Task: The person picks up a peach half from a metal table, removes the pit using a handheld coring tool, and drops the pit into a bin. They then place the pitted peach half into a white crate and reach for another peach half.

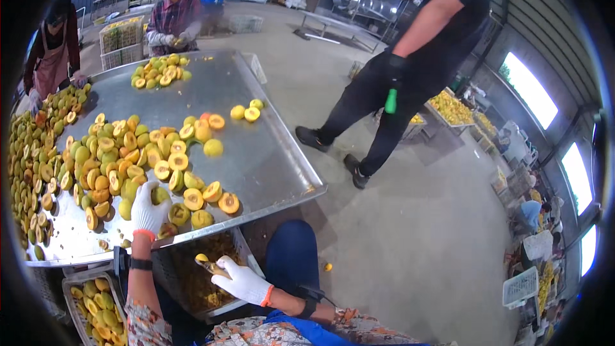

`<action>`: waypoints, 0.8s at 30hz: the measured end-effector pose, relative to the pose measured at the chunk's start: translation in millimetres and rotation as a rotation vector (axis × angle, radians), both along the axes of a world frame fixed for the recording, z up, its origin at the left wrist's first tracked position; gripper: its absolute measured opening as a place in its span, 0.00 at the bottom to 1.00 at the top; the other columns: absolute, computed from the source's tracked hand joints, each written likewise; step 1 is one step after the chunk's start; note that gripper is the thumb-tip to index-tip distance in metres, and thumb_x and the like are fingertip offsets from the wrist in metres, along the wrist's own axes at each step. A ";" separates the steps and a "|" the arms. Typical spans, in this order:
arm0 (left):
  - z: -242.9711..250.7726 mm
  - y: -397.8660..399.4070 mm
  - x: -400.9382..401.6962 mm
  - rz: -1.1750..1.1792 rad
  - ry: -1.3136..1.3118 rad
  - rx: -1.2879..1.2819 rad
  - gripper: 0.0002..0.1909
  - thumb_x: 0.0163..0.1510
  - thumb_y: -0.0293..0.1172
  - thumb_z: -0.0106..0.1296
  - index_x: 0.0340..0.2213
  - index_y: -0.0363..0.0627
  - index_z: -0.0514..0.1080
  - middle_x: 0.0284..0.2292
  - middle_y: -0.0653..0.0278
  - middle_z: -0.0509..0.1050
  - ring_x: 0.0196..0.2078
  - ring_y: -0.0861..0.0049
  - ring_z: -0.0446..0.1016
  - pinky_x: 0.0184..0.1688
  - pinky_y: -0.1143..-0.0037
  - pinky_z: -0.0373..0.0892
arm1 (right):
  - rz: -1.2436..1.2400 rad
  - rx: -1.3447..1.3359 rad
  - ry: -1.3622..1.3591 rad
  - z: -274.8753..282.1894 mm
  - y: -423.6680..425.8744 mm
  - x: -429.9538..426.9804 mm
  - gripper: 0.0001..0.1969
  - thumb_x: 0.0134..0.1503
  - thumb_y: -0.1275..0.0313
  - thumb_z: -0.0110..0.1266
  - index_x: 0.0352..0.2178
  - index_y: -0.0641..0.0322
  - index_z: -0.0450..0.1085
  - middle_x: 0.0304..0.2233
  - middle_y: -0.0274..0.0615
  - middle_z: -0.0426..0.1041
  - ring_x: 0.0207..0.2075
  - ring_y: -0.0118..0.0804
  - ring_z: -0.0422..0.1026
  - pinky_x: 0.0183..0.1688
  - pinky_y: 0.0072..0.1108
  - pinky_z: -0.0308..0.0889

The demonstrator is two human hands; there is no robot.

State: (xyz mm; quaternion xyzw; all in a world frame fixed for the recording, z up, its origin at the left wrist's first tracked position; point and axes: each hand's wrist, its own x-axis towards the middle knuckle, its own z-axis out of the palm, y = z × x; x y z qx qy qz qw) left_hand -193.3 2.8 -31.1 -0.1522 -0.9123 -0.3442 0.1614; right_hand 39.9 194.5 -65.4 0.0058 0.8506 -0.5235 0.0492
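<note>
My left hand (pixel 150 207), in a white glove with an orange cuff, reaches over the near edge of a metal table (pixel 259 168). Its fingers are around a green-yellow fruit (pixel 160 195) beside a heap of halved, peach-like fruit (pixel 108 154). Lower down, my right hand (pixel 240 279), gloved the same way, grips a small hand tool (pixel 211 266) whose exact kind I cannot tell. A piece of yellow fruit (pixel 201 257) is at the tool's tip. Beneath it stands a crate (pixel 242 245) with fruit scraps inside.
A crate of fruit halves (pixel 98 305) stands at the lower left. Two people (pixel 175 14) (pixel 53 53) work across the table. Another person (pixel 408 57) in black walks on the right, holding something green. Farther right are fruit-filled crates (pixel 449 108) and more people.
</note>
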 end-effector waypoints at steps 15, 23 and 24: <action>68.9 -10.5 159.3 -0.502 0.065 0.294 0.31 0.39 0.28 0.69 0.46 0.41 0.70 0.43 0.53 0.75 0.46 0.56 0.76 0.51 0.66 0.72 | -0.138 -0.755 -0.189 84.9 -24.9 -25.8 0.29 0.61 0.65 0.60 0.59 0.57 0.56 0.23 0.27 0.64 0.14 0.18 0.59 0.14 0.14 0.53; 70.4 -20.7 168.5 -0.497 0.053 0.238 0.38 0.37 0.32 0.71 0.51 0.45 0.68 0.45 0.51 0.72 0.49 0.52 0.74 0.51 0.64 0.72 | -0.072 -0.874 -0.245 97.0 -28.5 -25.4 0.19 0.60 0.67 0.58 0.49 0.58 0.61 0.24 0.26 0.65 0.14 0.16 0.59 0.13 0.12 0.53; 68.2 -27.2 165.4 -0.490 0.027 0.195 0.38 0.37 0.33 0.72 0.51 0.45 0.69 0.46 0.51 0.73 0.49 0.53 0.74 0.52 0.64 0.71 | -0.067 -0.827 -0.221 102.1 -32.7 -25.7 0.17 0.60 0.65 0.58 0.44 0.58 0.62 0.20 0.26 0.61 0.12 0.16 0.56 0.13 0.13 0.51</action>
